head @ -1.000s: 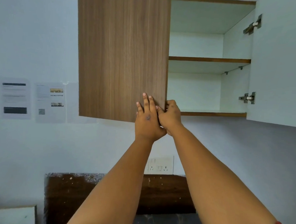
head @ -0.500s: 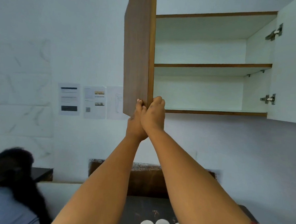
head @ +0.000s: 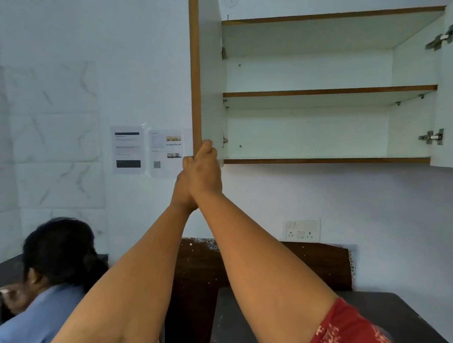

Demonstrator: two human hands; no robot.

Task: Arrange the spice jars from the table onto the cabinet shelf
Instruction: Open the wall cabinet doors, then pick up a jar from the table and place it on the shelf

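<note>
Cabinet shelf [head: 329,91] sits mid-cabinet, doors swung wide. Spice jars not visible. Right hand [head: 205,170] grips left door [head: 195,70] at its bottom corner, fingers curled round the edge. Left hand [head: 181,187] mostly hidden behind the right, pressed against it; grip can't be told. Dark table [head: 382,323] below; another person [head: 52,267] bottom left.

A white wall [head: 323,202] carries a socket plate [head: 303,229]. Left of the plate hang two printed sheets [head: 147,151]; further left, marbled tiles [head: 43,135]. Below the plate stands a dark wooden board [head: 268,262].
</note>
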